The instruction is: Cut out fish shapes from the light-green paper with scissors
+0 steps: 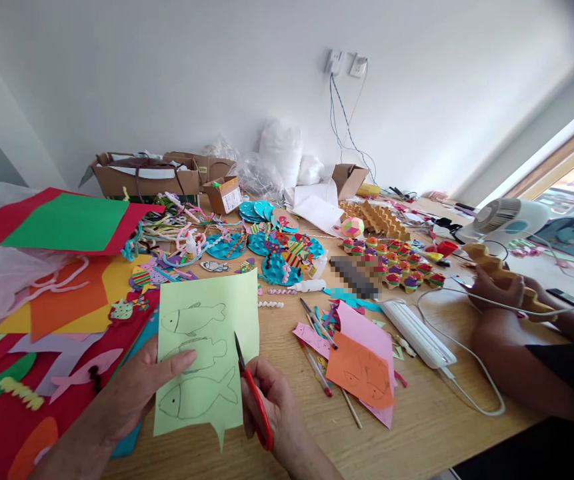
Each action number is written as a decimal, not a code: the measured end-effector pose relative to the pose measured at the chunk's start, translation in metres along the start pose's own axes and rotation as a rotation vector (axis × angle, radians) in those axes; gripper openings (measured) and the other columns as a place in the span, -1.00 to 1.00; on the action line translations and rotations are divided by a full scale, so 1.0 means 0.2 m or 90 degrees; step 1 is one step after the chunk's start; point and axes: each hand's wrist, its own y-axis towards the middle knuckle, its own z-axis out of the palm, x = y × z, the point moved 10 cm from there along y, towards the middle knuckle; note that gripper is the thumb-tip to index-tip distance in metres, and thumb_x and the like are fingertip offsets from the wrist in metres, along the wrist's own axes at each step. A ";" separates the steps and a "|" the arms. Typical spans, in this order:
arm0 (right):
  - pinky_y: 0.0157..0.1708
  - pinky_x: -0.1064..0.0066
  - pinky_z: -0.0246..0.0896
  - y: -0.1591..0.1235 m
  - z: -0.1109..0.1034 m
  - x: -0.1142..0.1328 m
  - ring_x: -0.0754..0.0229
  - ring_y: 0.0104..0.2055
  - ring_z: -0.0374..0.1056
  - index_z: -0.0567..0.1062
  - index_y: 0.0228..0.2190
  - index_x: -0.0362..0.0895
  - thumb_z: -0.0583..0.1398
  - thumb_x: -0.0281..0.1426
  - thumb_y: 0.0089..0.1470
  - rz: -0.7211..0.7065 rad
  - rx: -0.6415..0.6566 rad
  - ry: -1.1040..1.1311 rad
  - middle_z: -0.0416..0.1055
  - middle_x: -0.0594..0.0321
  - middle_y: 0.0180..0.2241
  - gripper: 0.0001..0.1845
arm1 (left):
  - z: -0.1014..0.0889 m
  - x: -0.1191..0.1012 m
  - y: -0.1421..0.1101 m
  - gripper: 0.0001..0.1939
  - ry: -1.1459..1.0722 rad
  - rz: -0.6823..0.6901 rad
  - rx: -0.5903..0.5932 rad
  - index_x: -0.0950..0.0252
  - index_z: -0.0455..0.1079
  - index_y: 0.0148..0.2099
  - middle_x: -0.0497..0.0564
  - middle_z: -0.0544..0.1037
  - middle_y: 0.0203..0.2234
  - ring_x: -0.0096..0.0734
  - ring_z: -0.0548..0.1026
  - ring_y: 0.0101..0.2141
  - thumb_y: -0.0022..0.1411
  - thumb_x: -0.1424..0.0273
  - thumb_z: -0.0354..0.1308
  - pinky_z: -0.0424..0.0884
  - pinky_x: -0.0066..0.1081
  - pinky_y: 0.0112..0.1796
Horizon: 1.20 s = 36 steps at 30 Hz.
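Note:
My left hand (139,383) grips a light green sheet of paper (239,300) by its left side, thumb on top. Three fish are drawn on the sheet in dark outline, one above another, and a pointed strip hangs from its lower edge. My right hand (279,397) holds red-handled scissors (257,400) at the sheet's right side. Their dark blades point up, over or against the paper near the middle fish's tail; whether they are cutting I cannot tell. Right of my right hand lie an orange sheet with drawn fish (359,370) and a pink sheet (361,333).
Coloured paper (77,227) is piled at left. Blue discs with paper fish (281,267) lie mid-table, beside painted egg-carton pieces (397,263). A white power strip (417,333) with a cable lies at right. Another person's hands (497,293) hold egg carton near a fan (507,217).

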 end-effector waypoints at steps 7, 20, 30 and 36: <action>-0.70 0.58 -0.02 -0.01 0.01 -0.01 0.39 -0.71 0.12 0.30 -0.52 -0.12 0.22 0.18 -0.08 0.021 0.021 0.026 0.21 0.47 -0.75 -0.41 | 0.05 0.01 -0.02 -0.26 -0.024 0.004 -0.007 0.18 0.37 0.20 0.11 0.71 -0.25 0.01 0.66 -0.30 -0.07 0.37 0.45 0.60 -0.19 -0.27; -0.62 0.51 0.03 -0.03 0.04 0.01 0.34 -0.67 0.17 0.31 -0.50 -0.11 0.16 0.20 -0.02 0.009 0.074 0.054 0.26 0.40 -0.70 -0.41 | 0.03 0.11 -0.02 -0.29 -0.090 -0.074 -0.012 0.24 0.39 0.18 0.14 0.72 -0.30 0.07 0.67 -0.32 -0.06 0.41 0.44 0.60 -0.12 -0.26; -0.60 0.53 0.04 -0.03 0.04 -0.03 0.33 -0.64 0.21 0.34 -0.46 -0.14 0.15 0.19 -0.01 0.020 0.109 0.038 0.27 0.40 -0.68 -0.39 | 0.02 0.13 -0.03 -0.36 -0.087 -0.095 0.001 0.24 0.44 0.13 0.15 0.72 -0.31 0.10 0.66 -0.30 -0.04 0.40 0.42 0.60 -0.11 -0.27; -0.61 0.53 0.06 -0.05 0.04 -0.02 0.34 -0.65 0.20 0.33 -0.47 -0.12 0.17 0.19 -0.01 0.035 0.096 0.055 0.21 0.43 -0.68 -0.41 | 0.04 0.15 -0.04 -0.27 -0.076 -0.106 -0.001 0.17 0.37 0.20 0.07 0.72 -0.33 0.03 0.67 -0.34 -0.06 0.40 0.44 0.58 -0.14 -0.24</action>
